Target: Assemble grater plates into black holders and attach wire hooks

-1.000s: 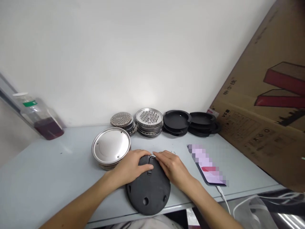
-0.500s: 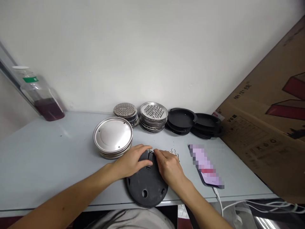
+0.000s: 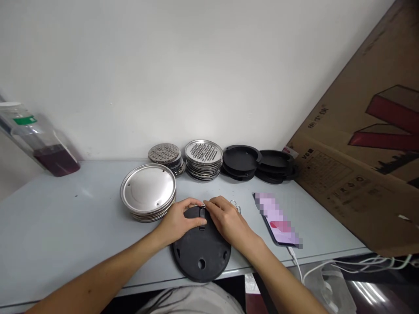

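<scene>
A round black plastic disc point(image 3: 199, 250) with several holes lies at the table's front edge. Near its far rim sits a dark clip point(image 3: 202, 218). My left hand point(image 3: 178, 220) grips the disc's far left side, thumb pressed on the clip and fingers at the rim. My right hand point(image 3: 225, 216) is closed at the same rim, its fingertips pinched at a small shiny metal piece point(image 3: 203, 206), whose shape I cannot make out. Loose metal rings point(image 3: 233, 203) lie just beyond the right hand, partly hidden by it.
Stacked silver lids point(image 3: 149, 187) stand to the left. Behind are perforated metal discs point(image 3: 164, 152), grater discs point(image 3: 203, 151) and black round trays point(image 3: 241, 158) point(image 3: 275, 161). A phone point(image 3: 278, 222) on a white cable lies right, near a cardboard box point(image 3: 330, 174). A bottle point(image 3: 55, 159) stands far left.
The view has shifted slightly. My right hand's fingers have curled closer over the rim at the metal piece. My left hand keeps its hold on the disc.
</scene>
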Demonstrator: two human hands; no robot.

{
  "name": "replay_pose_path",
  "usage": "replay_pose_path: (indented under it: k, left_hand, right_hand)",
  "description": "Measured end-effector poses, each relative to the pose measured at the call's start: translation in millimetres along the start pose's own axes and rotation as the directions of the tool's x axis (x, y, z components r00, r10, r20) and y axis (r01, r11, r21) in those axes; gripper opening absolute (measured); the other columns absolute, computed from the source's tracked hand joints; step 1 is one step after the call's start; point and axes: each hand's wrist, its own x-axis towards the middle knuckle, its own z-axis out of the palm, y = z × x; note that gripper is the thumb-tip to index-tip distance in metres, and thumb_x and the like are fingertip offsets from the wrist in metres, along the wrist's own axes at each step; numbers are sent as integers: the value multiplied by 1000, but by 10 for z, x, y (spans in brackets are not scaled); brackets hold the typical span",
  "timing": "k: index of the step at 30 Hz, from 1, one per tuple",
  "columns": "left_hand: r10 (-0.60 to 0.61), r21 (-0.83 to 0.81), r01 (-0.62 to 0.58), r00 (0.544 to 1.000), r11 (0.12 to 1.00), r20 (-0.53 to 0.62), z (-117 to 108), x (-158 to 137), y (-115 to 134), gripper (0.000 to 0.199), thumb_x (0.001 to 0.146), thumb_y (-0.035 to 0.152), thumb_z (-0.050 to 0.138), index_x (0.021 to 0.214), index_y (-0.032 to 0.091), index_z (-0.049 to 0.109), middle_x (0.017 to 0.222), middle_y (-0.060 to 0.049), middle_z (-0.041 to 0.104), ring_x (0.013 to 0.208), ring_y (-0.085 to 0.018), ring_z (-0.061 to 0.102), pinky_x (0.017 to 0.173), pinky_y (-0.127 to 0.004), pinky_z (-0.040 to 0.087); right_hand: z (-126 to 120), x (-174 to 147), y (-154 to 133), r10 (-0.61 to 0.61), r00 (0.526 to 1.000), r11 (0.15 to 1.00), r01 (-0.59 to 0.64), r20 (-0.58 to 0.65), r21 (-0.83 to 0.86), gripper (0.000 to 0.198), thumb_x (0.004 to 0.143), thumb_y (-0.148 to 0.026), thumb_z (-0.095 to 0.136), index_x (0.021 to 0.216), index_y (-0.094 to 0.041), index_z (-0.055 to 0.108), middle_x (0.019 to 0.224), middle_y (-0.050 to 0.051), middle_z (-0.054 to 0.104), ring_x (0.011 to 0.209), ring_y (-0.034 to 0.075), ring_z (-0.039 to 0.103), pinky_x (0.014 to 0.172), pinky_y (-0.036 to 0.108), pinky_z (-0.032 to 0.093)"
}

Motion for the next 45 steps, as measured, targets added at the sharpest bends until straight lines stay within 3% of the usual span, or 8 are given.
replay_pose_path:
  k: [6, 13, 18, 21, 25, 31, 37, 45]
  left_hand:
    - [-49, -23, 52, 994, 998, 100, -49, -34, 145, 36, 71, 31, 78, 104, 19, 69, 101, -4, 74, 95, -24, 67, 86, -33, 51]
    - [-54, 22, 50, 976, 999, 210, -97, -4, 85, 46, 68, 37, 81, 108, 20, 69, 103, -3, 73, 98, -24, 65, 86, -32, 49]
    - [-17, 50, 6, 974, 999, 225, -94, 14, 21, 41, 70, 37, 79, 104, 18, 69, 97, -2, 71, 92, -23, 64, 81, -30, 48]
    - [-33, 37, 26, 973, 999, 227, -105, 15, 27, 39, 71, 36, 78, 103, 17, 68, 94, -2, 70, 89, -21, 64, 77, -28, 48]
    - [-42, -15, 48, 968, 999, 246, -101, 15, 35, 37, 71, 36, 78, 102, 18, 67, 97, -2, 70, 92, -22, 64, 77, -28, 49]
    - [-123, -31, 132, 972, 991, 203, -110, 16, 71, 41, 71, 38, 78, 104, 17, 65, 93, -3, 71, 88, -22, 65, 73, -29, 50]
    - [-154, -40, 172, 945, 984, 288, -140, 14, 121, 38, 74, 39, 76, 102, 18, 63, 93, -3, 71, 86, -22, 66, 70, -28, 50]
    - [-120, -39, 137, 949, 990, 291, -152, 54, 87, 32, 76, 39, 73, 98, 18, 63, 89, -1, 70, 83, -21, 65, 70, -28, 49]
  right_hand:
    - [-199, -46, -15, -91, 994, 987, 98, 63, -129, 37, 94, -6, 46, 130, -13, 52, 96, 12, 63, 86, 24, 58, 72, 35, 52]
    - [-198, -92, -54, -85, 980, 981, 114, 181, -158, 19, 94, -5, 44, 102, -13, 60, 85, 9, 59, 76, 22, 52, 69, 34, 47]
    - [-60, -70, -4, -100, 973, 965, 145, 206, -218, 18, 93, -6, 46, 102, -11, 61, 83, 10, 62, 73, 22, 53, 68, 33, 45]
    - [-15, -50, 59, -157, 968, 970, 188, 193, -152, 24, 93, -8, 47, 112, -9, 61, 84, 11, 65, 73, 22, 57, 67, 33, 47]
    - [6, -66, 93, -94, 990, 987, 79, 103, 139, 31, 98, -13, 43, 123, -15, 60, 89, 9, 71, 76, 19, 65, 70, 29, 52]
    - [-49, -64, 75, 262, 965, 800, -217, 0, 559, 20, 94, -27, 58, 104, -22, 74, 96, 7, 74, 89, 19, 68, 81, 32, 53]
    - [-2, 33, 200, 431, 825, 240, -496, 366, 835, 24, 68, -37, 82, 78, -16, 78, 77, 6, 74, 68, 17, 66, 65, 29, 52]
    - [86, 55, 111, 518, 829, 388, -446, 210, 807, 16, 73, -33, 77, 78, -18, 78, 80, 5, 74, 73, 17, 66, 65, 26, 49]
